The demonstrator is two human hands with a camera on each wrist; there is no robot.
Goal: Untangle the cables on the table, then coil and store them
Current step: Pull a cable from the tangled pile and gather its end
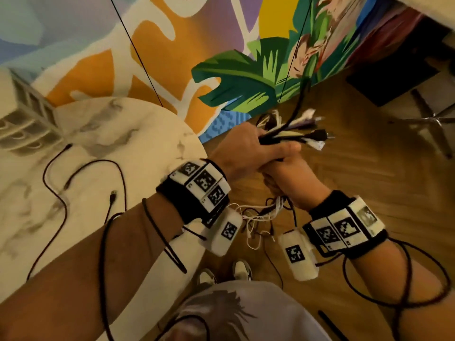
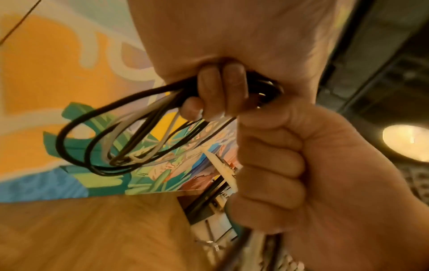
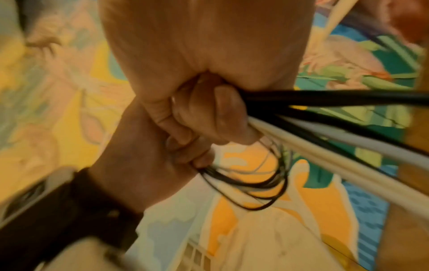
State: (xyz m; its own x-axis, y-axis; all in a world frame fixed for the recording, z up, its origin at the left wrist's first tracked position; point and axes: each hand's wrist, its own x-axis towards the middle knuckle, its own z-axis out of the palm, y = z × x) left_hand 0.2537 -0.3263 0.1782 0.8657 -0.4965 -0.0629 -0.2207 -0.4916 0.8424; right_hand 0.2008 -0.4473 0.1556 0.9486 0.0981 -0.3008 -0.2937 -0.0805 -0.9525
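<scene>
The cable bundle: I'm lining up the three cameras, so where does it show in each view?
Head: cable bundle, right of centre, gripped by both hands, off the table.
Left wrist: loops left of centre.
Right wrist: strands running right.
Shared landmark: the leafy mural.

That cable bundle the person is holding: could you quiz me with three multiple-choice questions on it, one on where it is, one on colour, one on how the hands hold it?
1. Where is the cable bundle?
A. flat on the marble table
B. held in the air beside the table, above the wooden floor
C. in a drawer

2. What colours are its cables?
A. black and white
B. all red
C. all green

3. How do the hands hold it?
A. both open
B. only the left grips
C. both grip it

Answers: 1 B, the head view shows it past the marble table rim. 2 A, dark and pale loops hang by the left hand. 3 C, the right hand is also curled round it.
</scene>
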